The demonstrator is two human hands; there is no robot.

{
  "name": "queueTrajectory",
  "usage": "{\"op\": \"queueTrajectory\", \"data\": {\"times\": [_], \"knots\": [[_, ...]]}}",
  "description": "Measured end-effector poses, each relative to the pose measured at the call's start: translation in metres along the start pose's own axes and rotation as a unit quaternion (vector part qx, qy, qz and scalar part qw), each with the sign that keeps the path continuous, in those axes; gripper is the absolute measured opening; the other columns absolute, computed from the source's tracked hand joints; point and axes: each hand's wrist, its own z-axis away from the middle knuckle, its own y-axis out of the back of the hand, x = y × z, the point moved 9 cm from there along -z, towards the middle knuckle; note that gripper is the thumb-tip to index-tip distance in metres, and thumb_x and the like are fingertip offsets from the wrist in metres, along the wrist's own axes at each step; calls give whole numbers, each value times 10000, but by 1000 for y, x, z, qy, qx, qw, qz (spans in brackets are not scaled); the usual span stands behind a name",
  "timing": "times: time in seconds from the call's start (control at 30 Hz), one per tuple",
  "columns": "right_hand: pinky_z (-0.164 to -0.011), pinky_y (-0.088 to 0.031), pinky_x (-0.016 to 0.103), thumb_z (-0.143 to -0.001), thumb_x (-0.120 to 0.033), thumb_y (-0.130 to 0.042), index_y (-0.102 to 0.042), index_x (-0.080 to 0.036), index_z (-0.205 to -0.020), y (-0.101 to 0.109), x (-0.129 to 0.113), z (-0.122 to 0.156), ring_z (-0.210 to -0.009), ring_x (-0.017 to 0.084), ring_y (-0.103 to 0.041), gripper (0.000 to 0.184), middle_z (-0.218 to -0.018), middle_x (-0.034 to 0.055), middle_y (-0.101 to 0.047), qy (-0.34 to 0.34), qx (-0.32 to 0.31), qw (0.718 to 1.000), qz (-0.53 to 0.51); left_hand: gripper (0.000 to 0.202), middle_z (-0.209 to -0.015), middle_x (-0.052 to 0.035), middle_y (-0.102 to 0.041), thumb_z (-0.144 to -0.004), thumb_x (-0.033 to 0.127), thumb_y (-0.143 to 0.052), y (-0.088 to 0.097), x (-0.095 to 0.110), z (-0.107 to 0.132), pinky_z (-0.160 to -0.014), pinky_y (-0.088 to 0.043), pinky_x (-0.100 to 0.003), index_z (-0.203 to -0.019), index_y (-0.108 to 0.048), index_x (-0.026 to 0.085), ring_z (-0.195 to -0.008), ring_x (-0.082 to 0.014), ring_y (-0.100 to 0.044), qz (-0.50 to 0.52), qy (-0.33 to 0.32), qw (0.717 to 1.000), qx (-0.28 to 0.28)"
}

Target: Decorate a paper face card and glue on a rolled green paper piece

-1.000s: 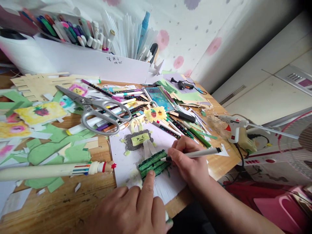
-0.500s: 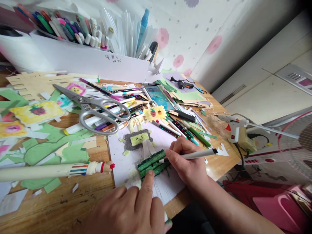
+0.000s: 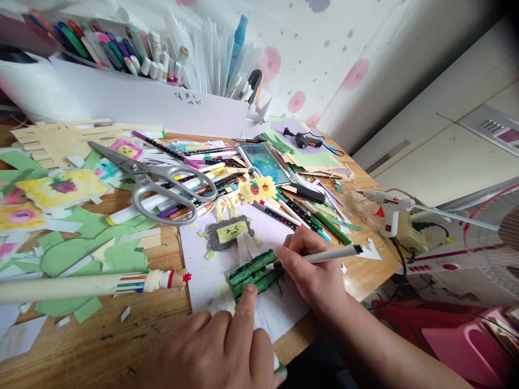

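Observation:
My right hand [image 3: 310, 270] grips a white marker [image 3: 330, 254] with a black end. The marker's tip touches a small striped dark-green paper piece [image 3: 253, 273] with a pale strip attached at its top. My left hand [image 3: 214, 346] presses its stretched index finger on the lower edge of this piece. The other fingers of that hand are curled in, and a bit of something white and green [image 3: 277, 363] shows by the thumb, mostly hidden. Under the piece lies a white paper sheet [image 3: 200, 292]. Just above sits a grey-framed tag [image 3: 231, 232] with a drawn face.
Large grey-handled scissors [image 3: 162, 186] lie left of the sheet. A thick novelty pen [image 3: 101, 283], green paper scraps [image 3: 81, 248], scattered markers [image 3: 300, 213] and a phone [image 3: 265, 162] cover the table. A glue gun [image 3: 391, 213] is at the right edge. A pen box [image 3: 162, 105] stands behind.
The marker's tip has moved slightly to the right on the green piece. My left hand keeps its finger in place.

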Motion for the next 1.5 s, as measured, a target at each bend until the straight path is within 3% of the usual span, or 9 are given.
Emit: {"op": "queueTrajectory", "data": {"times": [0.17, 0.87, 1.1, 1.5], "knots": [[-443, -268, 248, -789, -200, -597, -390, -224, -571, -4, 1, 0, -455, 96, -345, 301, -496, -63, -393, -3, -19, 1000, -4, 216, -904, -112, -770, -841, 303, -462, 0, 1, 0, -381, -409, -337, -661, -545, 217, -433, -191, -576, -12, 4, 1000, 1], [-449, -304, 248, -796, -205, -607, -408, -222, -564, 2, 1, 2, -462, 103, -378, 306, -497, -58, -409, 2, 11, 1000, -8, 165, -924, -117, -763, -810, 266, -467, -1, 1, 2, -392, -416, -339, -677, -550, 214, -448, -194, -575, -3, 6, 1000, -15], [-444, -306, 243, -812, -225, -605, -395, -223, -580, -13, -11, 6, -453, 95, -387, 313, -502, -56, -435, 30, -53, 998, -13, 149, -816, -94, -754, -787, 268, -481, -2, 1, 1, -401, -427, -340, -670, -556, 214, -458, -198, -577, -2, 16, 1000, -4], [-442, -277, 244, -810, -195, -595, -371, -225, -580, -16, -14, 6, -449, 93, -358, 322, -497, -66, -395, 46, -64, 997, 21, 218, -819, -108, -750, -835, 209, -417, 1, 1, -2, -386, -409, -337, -653, -537, 212, -448, -198, -570, -6, 10, 1000, -8]]}}
